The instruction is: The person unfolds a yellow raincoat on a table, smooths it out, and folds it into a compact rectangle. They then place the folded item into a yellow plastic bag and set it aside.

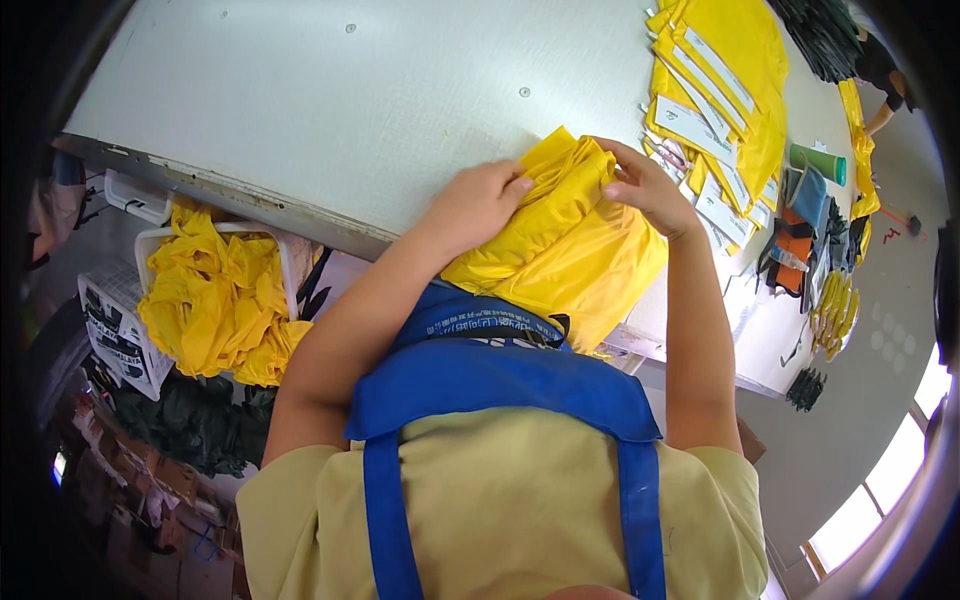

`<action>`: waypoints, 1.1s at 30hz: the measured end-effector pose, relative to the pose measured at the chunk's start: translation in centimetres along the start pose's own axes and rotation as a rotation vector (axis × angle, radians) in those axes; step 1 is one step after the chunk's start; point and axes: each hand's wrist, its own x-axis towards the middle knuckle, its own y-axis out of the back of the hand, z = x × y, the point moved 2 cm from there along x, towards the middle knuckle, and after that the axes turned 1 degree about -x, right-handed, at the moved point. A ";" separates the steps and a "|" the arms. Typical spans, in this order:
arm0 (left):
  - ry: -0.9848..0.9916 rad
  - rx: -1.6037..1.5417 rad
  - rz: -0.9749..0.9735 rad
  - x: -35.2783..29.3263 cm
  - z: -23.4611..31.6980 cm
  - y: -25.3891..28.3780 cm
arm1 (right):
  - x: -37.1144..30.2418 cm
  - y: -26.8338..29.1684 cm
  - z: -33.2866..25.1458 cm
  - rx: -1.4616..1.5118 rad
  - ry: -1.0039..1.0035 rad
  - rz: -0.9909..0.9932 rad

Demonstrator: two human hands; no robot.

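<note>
A bundle of thin, shiny yellow fabric (555, 225) lies folded over at the table's near edge, its lower part hanging against my apron. My left hand (482, 205) is closed on the left side of the fold, fingers pressed into the cloth. At the fold's right end, my right hand (650, 188) curls round the fabric, with thumb and forefinger a little apart on it. Some of its other fingers are hidden. What kind of article the fabric makes up cannot be told.
Flat yellow packs with white labels (715, 110) are stacked at the far right of the white table (330, 110). Beyond stand a green cylinder (818, 163) and pouches. A white basket (290, 262) of crumpled yellow fabric (215, 290) sits below the table at left.
</note>
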 end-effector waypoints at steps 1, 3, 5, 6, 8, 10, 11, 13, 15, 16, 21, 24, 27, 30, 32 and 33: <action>0.016 0.034 -0.088 0.1 0.2 -0.6 | 0.0 -0.2 -0.3 -0.076 -0.063 0.050; -0.017 -0.008 -0.145 0.1 0.7 -0.3 | -0.5 -1.0 -1.5 -0.077 -0.131 0.067; 0.047 -0.200 -0.279 -0.3 0.8 0.0 | -0.9 -1.2 -1.5 -0.001 -0.148 0.057; 0.127 -0.371 -0.380 -0.6 0.9 0.2 | -1.2 -1.1 -1.0 -0.045 -0.124 0.067; 0.245 -0.459 -0.423 -0.6 0.7 0.2 | -1.9 -1.1 0.1 -0.136 -0.070 0.080; 0.315 -0.293 -0.318 0.0 0.3 -0.5 | -2.5 -1.5 0.3 -0.068 -0.057 0.119; 0.220 -0.121 -0.319 0.4 0.3 -0.8 | -2.8 -1.7 0.3 -0.053 -0.027 0.131; 0.028 0.222 -0.317 1.3 0.5 -1.3 | -3.2 -1.9 0.3 0.007 -0.001 0.146; -0.031 0.269 -0.400 2.2 0.7 -1.4 | -3.5 -2.0 0.5 0.098 -0.006 0.154; -0.062 0.295 -0.441 2.7 0.7 -1.4 | -3.6 -2.0 0.6 0.145 -0.007 0.158; -0.044 0.131 -0.624 3.5 -0.6 -1.6 | -3.9 -1.8 0.6 0.111 0.058 0.154; 0.001 0.089 -0.734 4.4 -0.6 -1.7 | -4.0 -1.8 0.6 0.072 0.084 0.146; 0.111 -0.012 -0.813 5.2 -1.0 -2.1 | -4.1 -2.0 0.5 0.069 0.089 0.152; 0.095 0.002 -0.799 5.3 -0.3 -2.1 | -4.2 -2.3 0.0 0.069 0.095 0.147; 0.077 0.045 -0.696 5.4 -0.1 -2.0 | -4.3 -2.5 -0.1 0.072 0.104 0.160; 0.089 0.061 -0.610 5.5 -0.2 -2.0 | -4.3 -2.5 0.0 0.078 0.109 0.177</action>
